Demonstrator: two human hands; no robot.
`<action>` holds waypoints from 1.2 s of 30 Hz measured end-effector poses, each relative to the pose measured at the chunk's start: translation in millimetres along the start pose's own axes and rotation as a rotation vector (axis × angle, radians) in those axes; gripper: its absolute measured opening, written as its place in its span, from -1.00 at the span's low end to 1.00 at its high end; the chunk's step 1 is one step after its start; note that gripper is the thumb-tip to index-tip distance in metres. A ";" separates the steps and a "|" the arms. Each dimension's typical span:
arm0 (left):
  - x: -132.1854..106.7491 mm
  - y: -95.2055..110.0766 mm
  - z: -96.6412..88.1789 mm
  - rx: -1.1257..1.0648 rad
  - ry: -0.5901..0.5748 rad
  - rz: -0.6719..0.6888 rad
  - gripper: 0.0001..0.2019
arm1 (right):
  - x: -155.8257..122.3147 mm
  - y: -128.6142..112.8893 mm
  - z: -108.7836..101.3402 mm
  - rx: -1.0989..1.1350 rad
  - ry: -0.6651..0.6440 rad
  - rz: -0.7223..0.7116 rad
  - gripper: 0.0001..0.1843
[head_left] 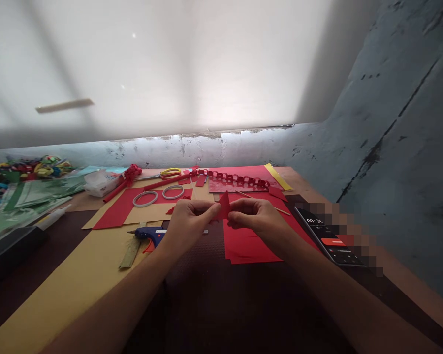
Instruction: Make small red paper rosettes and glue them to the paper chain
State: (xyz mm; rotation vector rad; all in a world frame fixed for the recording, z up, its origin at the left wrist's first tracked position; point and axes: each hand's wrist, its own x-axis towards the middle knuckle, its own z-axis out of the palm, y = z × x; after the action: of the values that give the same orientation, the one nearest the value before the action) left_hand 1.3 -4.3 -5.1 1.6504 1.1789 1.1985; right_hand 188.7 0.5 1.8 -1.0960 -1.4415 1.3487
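1. Against a scuffed grey wall at the back and right, the counter (413,282) is the largest thing in view. Its wooden right edge runs diagonally toward the near corner. The dark strip down its middle, between the forearms, is the widest bare room.
2. On the left half lies a tan sheet (77,280). Its long edge slants from the near left corner up toward the middle, and most of its near part is uncovered.
3. At the far left edge, a heap of green papers (29,196) crowds the corner, leaving little room there.
4. Directly beneath the hands lies a red sheet (247,243), its near edge ragged and just short of the bare dark strip.
5. Near the right edge, a phone (328,236) lies flat with its screen lit, just beside the red sheet.
6. Along the back, a red paper chain (236,178) stretches sideways, well apart from the hands.
7. Yellow-handled scissors (166,173) lie to the left of the chain. Nearer, two rings (145,198) sit side by side.
8. A blue glue gun (149,233) lies just left of the left wrist.
9. The left hand (187,219) and the right hand (256,216) are drawn close together over the red sheet, fingertips facing.
10. Each hand pinches one side of a small red paper piece (224,206). It is held up between them with its point upward, above the sheet's far edge.
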 end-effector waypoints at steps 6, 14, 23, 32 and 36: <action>3.0 -3.3 0.8 -0.082 -0.005 -0.035 -0.69 | -0.9 0.2 -0.6 -0.130 -0.062 -0.054 -0.77; 3.6 -6.3 3.2 -0.071 -0.082 -0.039 -0.71 | 2.9 4.8 0.1 -0.167 -0.025 -0.121 -0.73; 3.9 -2.6 2.6 0.017 -0.111 0.013 -0.76 | 2.4 8.1 0.8 -0.162 0.007 -0.130 -0.73; 3.5 -3.1 2.2 0.008 -0.110 -0.025 -0.77 | 1.3 4.7 -0.5 -0.205 -0.010 -0.133 -0.80; 4.0 -2.9 3.2 -0.031 -0.041 0.010 -0.76 | -0.5 0.8 -0.5 -0.278 -0.024 -0.102 -0.77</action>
State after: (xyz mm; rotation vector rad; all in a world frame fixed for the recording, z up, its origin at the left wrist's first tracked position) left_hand 4.2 0.1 -7.6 1.6516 1.1225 1.1786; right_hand 189.3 0.3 0.9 -1.1668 -1.7167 1.1157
